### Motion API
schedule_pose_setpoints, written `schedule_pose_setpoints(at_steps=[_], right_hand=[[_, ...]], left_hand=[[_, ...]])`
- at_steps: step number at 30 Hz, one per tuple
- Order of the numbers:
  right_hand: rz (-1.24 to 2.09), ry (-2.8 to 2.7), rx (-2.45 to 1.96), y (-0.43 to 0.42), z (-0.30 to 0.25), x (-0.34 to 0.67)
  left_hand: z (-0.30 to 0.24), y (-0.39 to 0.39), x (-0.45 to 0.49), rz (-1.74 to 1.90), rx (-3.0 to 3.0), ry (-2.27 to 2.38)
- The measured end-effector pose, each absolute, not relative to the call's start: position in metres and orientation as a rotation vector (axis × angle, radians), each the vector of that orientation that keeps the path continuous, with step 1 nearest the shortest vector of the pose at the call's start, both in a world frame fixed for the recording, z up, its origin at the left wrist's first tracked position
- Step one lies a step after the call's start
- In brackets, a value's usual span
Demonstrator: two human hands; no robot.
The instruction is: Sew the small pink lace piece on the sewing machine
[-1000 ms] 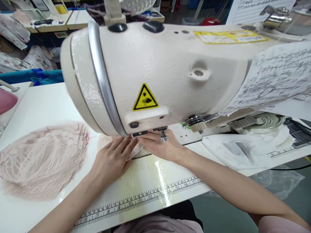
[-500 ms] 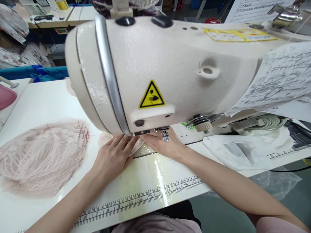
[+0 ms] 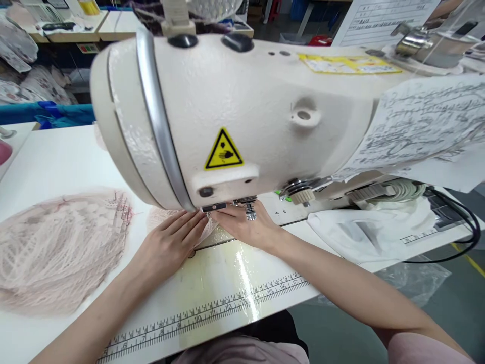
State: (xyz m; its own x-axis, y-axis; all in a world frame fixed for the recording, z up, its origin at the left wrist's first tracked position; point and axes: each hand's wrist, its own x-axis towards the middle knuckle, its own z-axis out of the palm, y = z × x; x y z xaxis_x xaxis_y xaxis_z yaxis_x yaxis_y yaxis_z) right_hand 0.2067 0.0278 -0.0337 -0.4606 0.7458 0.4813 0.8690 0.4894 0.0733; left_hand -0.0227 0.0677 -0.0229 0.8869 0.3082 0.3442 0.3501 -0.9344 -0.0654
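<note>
A cream sewing machine [image 3: 261,111] reaches across the view, hiding its needle area from me. Under its left end lies a piece of pale pink lace fabric [image 3: 157,216]. My left hand [image 3: 170,241] rests flat on this lace, fingers stretched out toward the presser foot area. On the other side, my right hand [image 3: 250,225] is at the lace's right edge, beneath the machine head, and its fingertips are partly hidden by the machine. Whether those fingers pinch the lace I cannot tell.
A heap of pink lace pieces [image 3: 64,250] lies on the white table at left. A printed ruler [image 3: 197,319] runs along the front edge. White cloth [image 3: 352,232] lies at right, near black cables [image 3: 475,227]. Handwritten paper [image 3: 420,121] covers the machine's arm.
The camera view has shifted a little, so the machine and table appear further left. My left hand lies flatter, its thumb less visible. The right hand keeps almost the same place by the machine.
</note>
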Motion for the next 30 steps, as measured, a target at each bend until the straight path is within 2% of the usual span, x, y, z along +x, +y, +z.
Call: schedule_pose_setpoints(at_steps=[15,21,25,30], right_hand=[[-0.455,-2.31,-1.211,0.031,-0.031,0.203],[-0.179,-2.399,-1.003,0.032,-0.033,0.201],[0.014,-2.384,-0.899,0.029,-0.035,0.198],[0.099,-2.383,-0.831,0.027,-0.033,0.194]], left_hand=[[-0.016,0.077,-0.028,-0.447,-2.851,-0.491],[-0.008,0.078,-0.031,-0.519,-2.831,-0.482],[-0.002,0.077,-0.033,-0.608,-2.804,-0.318],[0.005,0.072,-0.032,-0.706,-2.741,-0.14]])
